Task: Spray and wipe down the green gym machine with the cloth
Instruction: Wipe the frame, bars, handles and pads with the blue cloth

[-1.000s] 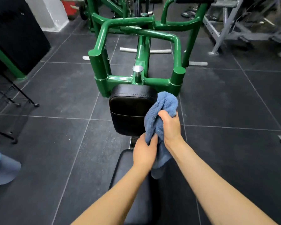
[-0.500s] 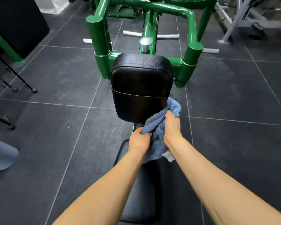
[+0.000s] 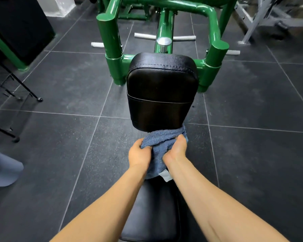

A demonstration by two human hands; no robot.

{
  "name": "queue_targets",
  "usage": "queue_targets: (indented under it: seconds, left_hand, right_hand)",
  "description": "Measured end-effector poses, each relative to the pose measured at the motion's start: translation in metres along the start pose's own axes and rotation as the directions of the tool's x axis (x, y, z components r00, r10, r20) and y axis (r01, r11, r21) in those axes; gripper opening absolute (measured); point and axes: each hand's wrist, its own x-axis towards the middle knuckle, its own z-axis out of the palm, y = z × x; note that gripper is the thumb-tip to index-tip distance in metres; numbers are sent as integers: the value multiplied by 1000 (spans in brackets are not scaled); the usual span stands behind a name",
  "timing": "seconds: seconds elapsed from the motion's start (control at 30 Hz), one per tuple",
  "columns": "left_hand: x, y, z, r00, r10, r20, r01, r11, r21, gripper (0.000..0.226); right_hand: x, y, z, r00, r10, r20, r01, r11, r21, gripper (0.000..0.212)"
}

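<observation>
Below my head camera, going left to right, I see a grey rounded object (image 3: 2, 169) at the left edge, cut off by the frame so I cannot tell what it is; thin black metal legs (image 3: 16, 84) with small feet stand above it on the floor (image 3: 59, 137), which is dark speckled rubber tile with pale seams; next comes the green gym machine (image 3: 112, 48), glossy painted steel tube with capped round posts, its long axis running straight away from me along a central beam with a silver knob (image 3: 163, 43) on it; its black back pad (image 3: 162, 91), a rounded rectangle of grained vinyl with a stitched seam, stands upright facing me, and the black seat (image 3: 152, 212) lies flat below it; my left hand (image 3: 140, 154) and my right hand (image 3: 176, 151) both clutch the cloth (image 3: 160, 141), a blue looped terry towel bunched just under the pad's lower edge, above the seat's far end; a small white tag (image 3: 165, 177) hangs from it, any print on it too small to read; grey metal frames (image 3: 252, 20) stand far right.
</observation>
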Motion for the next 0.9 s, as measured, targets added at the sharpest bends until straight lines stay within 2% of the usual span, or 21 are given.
queue_targets:
  seconds: [0.17, 0.3, 0.37, 0.47, 0.57, 0.67, 0.8, 0.9]
  left_hand:
    - [-3, 1, -8, 997, -34, -67, 33, 999, -20, 25]
    - [-10, 12, 15, 995, -88, 51, 85, 995, 53, 19]
    - [-13, 20, 29, 990, -108, 89, 109, 994, -7, 23]
    - [-15, 24, 25, 979, -163, 124, 179, 975, -130, 23]
    - [-4, 23, -1, 994, -102, 48, 108, 987, -117, 22]
    - [10, 25, -29, 999, -44, 8, 45, 991, -129, 27]
    - [25, 27, -61, 990, -95, -108, 71, 975, -211, 30]
    - [30, 30, -76, 976, -165, -142, 115, 945, -306, 26]
  right_hand:
    - [7, 18, 2, 996, 89, -18, -89, 996, 16, 36]
    - [18, -1, -12, 999, -28, -40, 28, 1000, -7, 33]
    - [16, -14, -11, 995, -90, -40, 92, 995, 33, 33]
    - [7, -12, -4, 995, -68, -69, 74, 993, 90, 32]
    - [1, 11, 8, 996, 28, -85, -12, 983, 185, 31]
    - [5, 35, 27, 992, 86, -89, -69, 981, 179, 37]
    - [13, 68, 56, 987, 150, -52, -140, 978, 155, 35]
    - [20, 83, 61, 990, 136, 37, -137, 991, 14, 26]
